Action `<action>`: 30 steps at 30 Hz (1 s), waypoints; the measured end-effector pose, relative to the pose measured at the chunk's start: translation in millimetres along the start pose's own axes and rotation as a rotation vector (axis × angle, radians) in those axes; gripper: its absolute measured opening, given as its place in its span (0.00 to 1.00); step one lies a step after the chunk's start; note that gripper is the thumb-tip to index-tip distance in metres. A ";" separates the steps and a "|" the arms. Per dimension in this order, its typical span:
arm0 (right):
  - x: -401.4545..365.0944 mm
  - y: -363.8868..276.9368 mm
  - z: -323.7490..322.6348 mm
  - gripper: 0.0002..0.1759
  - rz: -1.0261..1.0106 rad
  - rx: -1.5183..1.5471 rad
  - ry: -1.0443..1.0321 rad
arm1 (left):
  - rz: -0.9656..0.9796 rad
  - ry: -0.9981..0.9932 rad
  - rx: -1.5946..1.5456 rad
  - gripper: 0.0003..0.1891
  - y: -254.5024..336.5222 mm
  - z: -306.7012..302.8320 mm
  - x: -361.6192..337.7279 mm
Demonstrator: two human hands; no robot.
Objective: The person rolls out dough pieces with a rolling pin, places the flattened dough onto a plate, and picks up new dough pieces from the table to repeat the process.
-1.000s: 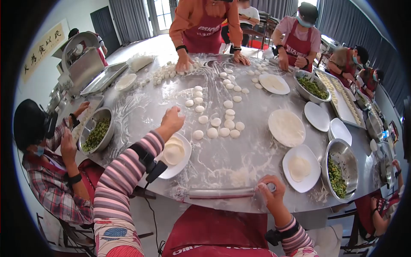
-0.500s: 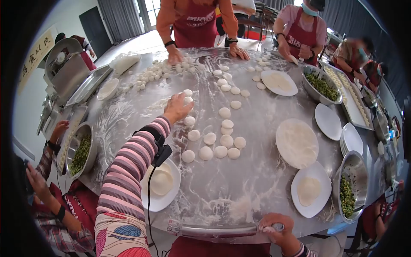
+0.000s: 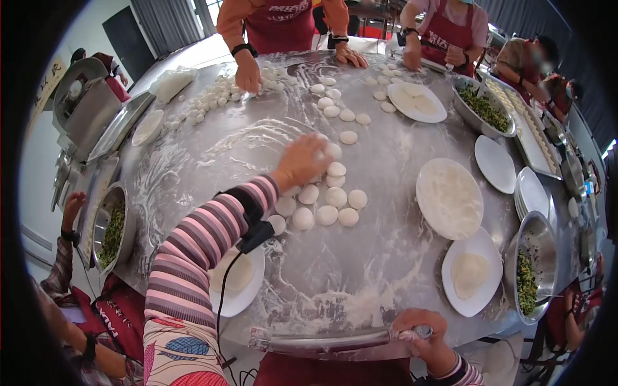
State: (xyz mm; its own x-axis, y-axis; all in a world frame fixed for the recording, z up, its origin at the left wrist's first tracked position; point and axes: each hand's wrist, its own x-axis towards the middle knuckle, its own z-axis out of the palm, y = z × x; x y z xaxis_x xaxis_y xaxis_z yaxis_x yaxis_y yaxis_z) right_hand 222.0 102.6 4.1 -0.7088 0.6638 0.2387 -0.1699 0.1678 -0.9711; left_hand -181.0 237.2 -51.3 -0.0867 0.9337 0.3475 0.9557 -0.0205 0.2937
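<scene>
The metal table point(image 3: 386, 270) is dusted and streaked with flour. On its middle a cluster of round dough discs point(image 3: 303, 219) is laid, and over their upper left edge the left hand point(image 3: 302, 159) is held, palm down, its fingers loosely extended and blurred; whether a disc is covered or touched by them cannot be told.

The step in hand is judged to be the sorting or gathering of these discs. For such a move, a low, light sweep seems called for, so that the soft rounds are neither dented nor stuck together.

At the near edge, the right end of a rolling pin point(image 3: 328, 341) is gripped by the curled fingers of the right hand point(image 3: 432, 347). Beyond the left forearm's near side, a plate point(image 3: 251, 299) is partly hidden by the sleeve; to the right, a flattened dough sheet point(image 3: 468, 275) is borne on another plate point(image 3: 479, 310). Farther right, green filling point(image 3: 526, 283) is held in a steel bowl point(image 3: 546, 257).

Compared with half a second ago, the left hand has been carried rightward, and where discs topped the left column, only arced flour streaks are now seen. The rolling pin's end is still gripped.
</scene>
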 end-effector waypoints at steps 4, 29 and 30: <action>-4.0 -0.6 3.0 0.07 0.005 0.004 0.050 | 0.057 -0.120 -0.311 0.26 60.6 -6.7 -35.7; -25.7 -7.7 25.7 0.06 -0.008 -0.017 0.266 | -0.206 0.012 -0.309 0.14 187.5 -58.5 -184.9; -26.6 -9.3 27.3 0.06 -0.060 -0.041 0.279 | -0.214 0.014 -0.315 0.14 180.4 -63.7 -182.6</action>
State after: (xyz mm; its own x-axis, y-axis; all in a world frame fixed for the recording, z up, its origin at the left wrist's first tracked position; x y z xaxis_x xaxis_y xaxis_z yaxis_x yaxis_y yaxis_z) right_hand 223.8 63.4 6.6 -0.4818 0.8256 0.2938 -0.1738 0.2386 -0.9554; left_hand -10.8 40.2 -5.0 -0.2809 0.9240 0.2596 0.7822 0.0636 0.6198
